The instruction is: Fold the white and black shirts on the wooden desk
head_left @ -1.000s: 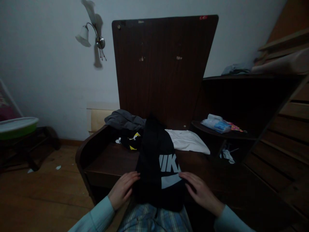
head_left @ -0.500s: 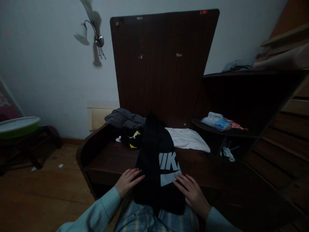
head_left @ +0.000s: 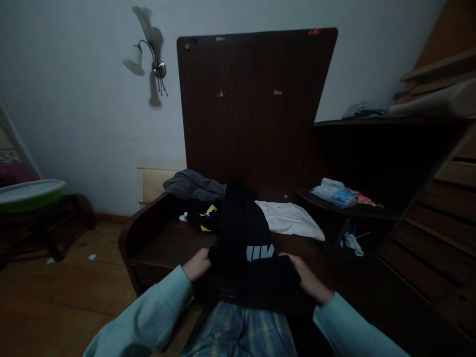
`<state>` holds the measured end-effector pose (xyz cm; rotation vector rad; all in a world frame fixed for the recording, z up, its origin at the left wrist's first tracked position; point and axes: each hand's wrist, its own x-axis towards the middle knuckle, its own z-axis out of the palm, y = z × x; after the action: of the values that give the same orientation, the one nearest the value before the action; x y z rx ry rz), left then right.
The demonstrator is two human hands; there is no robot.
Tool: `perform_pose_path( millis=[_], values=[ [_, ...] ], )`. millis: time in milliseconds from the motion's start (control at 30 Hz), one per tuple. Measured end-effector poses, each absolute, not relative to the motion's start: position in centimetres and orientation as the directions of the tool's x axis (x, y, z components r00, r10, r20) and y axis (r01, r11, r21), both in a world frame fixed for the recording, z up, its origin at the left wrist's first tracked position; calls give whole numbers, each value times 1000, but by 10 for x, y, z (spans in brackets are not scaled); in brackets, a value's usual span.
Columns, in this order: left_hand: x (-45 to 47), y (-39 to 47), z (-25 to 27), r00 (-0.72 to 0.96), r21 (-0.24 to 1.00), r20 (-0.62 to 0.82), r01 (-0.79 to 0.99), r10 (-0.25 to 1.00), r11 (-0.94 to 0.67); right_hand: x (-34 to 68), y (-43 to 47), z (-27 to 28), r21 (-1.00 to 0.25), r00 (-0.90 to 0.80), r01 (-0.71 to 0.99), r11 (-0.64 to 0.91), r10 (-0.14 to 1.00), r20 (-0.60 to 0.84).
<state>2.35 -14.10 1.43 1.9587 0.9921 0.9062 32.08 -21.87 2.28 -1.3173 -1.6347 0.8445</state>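
Note:
A black garment (head_left: 243, 218) with pale block letters lies lengthwise over the dark wooden bench (head_left: 159, 245). Its near end is lifted and folded back, covering the lower part of the print. My left hand (head_left: 198, 264) grips the left corner of that folded end, fingers closed on the cloth. At the right corner, my right hand (head_left: 303, 275) is closed on the fabric too, its fingers partly hidden behind the cloth. Beyond, to the right, lies a folded white garment (head_left: 292, 219). To the left sit a dark grey garment (head_left: 195, 186) and a black cloth with yellow and white print (head_left: 203, 218).
A tall dark board (head_left: 253, 114) stands behind the bench. To the right, corner shelves (head_left: 372, 210) hold a plastic-wrapped pack (head_left: 336, 193). A green basin (head_left: 33, 196) rests on a stool (head_left: 48, 218) at left. A lamp (head_left: 158, 69) hangs on the wall.
Both hands lay flat on the black garment before. Now they have closed on its near corners and raised that end away from my lap, folding it over part of the lettering.

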Motion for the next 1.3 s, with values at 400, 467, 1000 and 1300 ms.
perform_pose_path(
  millis=[400,467,1000,1300],
  values=[
    [48,-80,-5,227,972,6,226,974,-59,329,-143,2,-960,167,277,-26,986,22],
    [47,-81,-2,274,963,130,193,953,-187,328,-142,3,-964,158,264,-11,987,32],
    [65,-28,19,331,936,267,136,905,-325,339,-89,8,-988,288,56,145,945,155],
    [60,-36,6,205,853,303,376,931,-361,341,-98,2,-976,515,217,3,849,117]
  ],
)
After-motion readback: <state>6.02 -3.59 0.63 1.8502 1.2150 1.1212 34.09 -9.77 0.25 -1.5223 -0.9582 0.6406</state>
